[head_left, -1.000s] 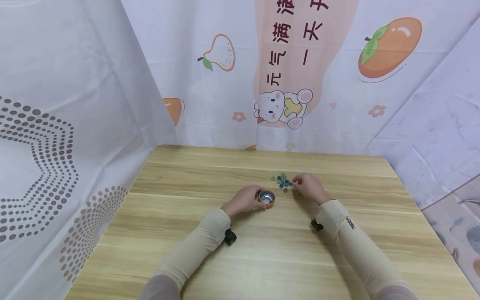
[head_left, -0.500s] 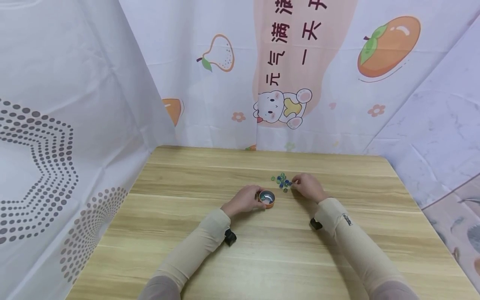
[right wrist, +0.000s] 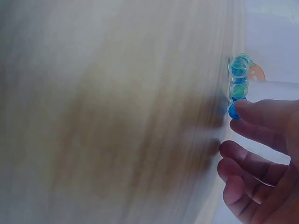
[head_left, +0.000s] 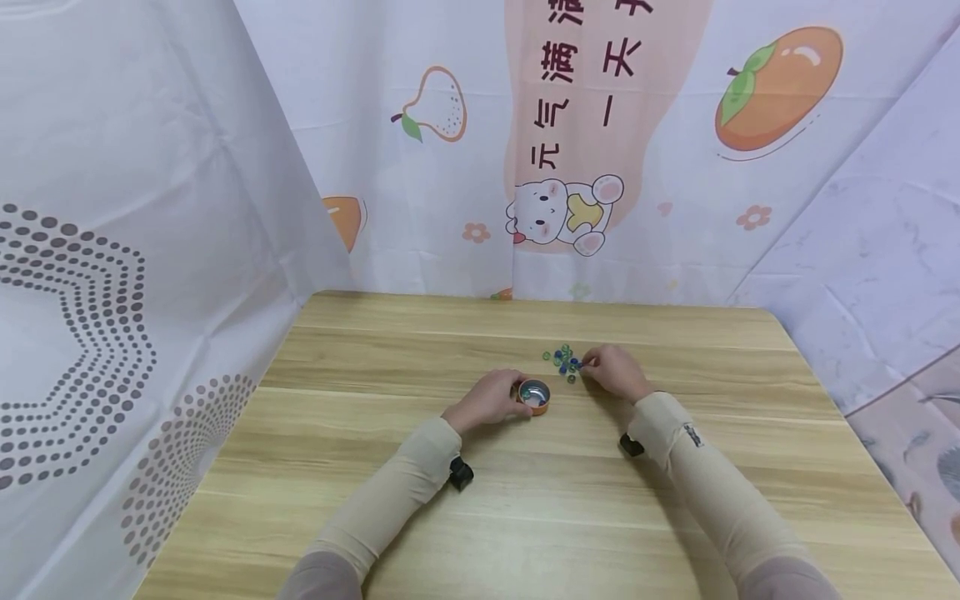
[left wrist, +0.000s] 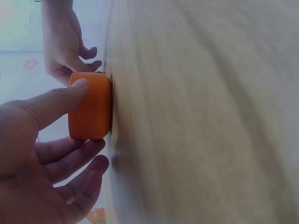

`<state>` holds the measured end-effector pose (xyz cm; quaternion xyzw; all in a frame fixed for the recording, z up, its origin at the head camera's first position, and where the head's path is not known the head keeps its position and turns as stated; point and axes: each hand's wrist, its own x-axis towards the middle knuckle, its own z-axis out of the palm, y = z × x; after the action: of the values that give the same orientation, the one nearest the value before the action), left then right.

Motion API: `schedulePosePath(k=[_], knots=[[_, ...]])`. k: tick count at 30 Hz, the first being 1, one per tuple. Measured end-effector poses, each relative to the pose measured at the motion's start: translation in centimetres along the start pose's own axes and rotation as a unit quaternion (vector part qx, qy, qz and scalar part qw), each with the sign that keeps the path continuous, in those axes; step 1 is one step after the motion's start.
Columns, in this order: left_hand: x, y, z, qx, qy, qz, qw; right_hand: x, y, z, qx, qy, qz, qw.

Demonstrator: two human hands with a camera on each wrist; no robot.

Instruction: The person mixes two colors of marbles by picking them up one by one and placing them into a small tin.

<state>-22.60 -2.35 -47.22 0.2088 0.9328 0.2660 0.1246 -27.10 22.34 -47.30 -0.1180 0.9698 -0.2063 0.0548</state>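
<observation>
A small round tin (head_left: 534, 398), orange outside and silvery inside, stands on the table with a few glass marbles in it. My left hand (head_left: 493, 397) holds it from the left, thumb on the near side and fingers behind; the left wrist view shows the thumb against its orange wall (left wrist: 93, 109). To the tin's upper right lies a loose cluster of green and blue glass marbles (head_left: 566, 359). At the cluster's right edge my right hand (head_left: 617, 372) pinches a blue marble (right wrist: 233, 110) between thumb and index finger, low at the tabletop. Its other fingers are loosely bent.
The wood-grain table (head_left: 525, 500) spreads around both hands. A printed white curtain (head_left: 450, 192) hangs along the table's back edge, with more cloth at the left (head_left: 150, 250) and right. Small black cameras (head_left: 461, 473) sit at both wrists.
Very little differs. The right wrist has shifted slightly left while its fingers stay at the marbles; the left hand and the tin have stayed put.
</observation>
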Motion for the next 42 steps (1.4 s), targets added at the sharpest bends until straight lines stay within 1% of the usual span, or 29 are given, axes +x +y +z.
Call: schedulePosePath(k=[6, 22, 32, 42], knots=[[0.0, 0.0, -0.1, -0.003, -0.001, -0.002, 1.0, 0.1, 0.1, -0.1, -0.004, 0.004, -0.011, 1.0], [0.0, 0.0, -0.2, -0.004, 0.002, -0.003, 1.0, -0.3, -0.2, -0.1, -0.009, 0.016, -0.014, 1.0], [0.0, -0.1, 0.1, -0.004, -0.001, -0.007, 1.0, -0.6, -0.1, -0.2, 0.01, 0.022, -0.022, 0.999], [-0.1, -0.1, 0.0, -0.002, 0.002, -0.003, 1.0, -1.1, -0.8, -0.3, 0.021, 0.029, -0.043, 0.998]])
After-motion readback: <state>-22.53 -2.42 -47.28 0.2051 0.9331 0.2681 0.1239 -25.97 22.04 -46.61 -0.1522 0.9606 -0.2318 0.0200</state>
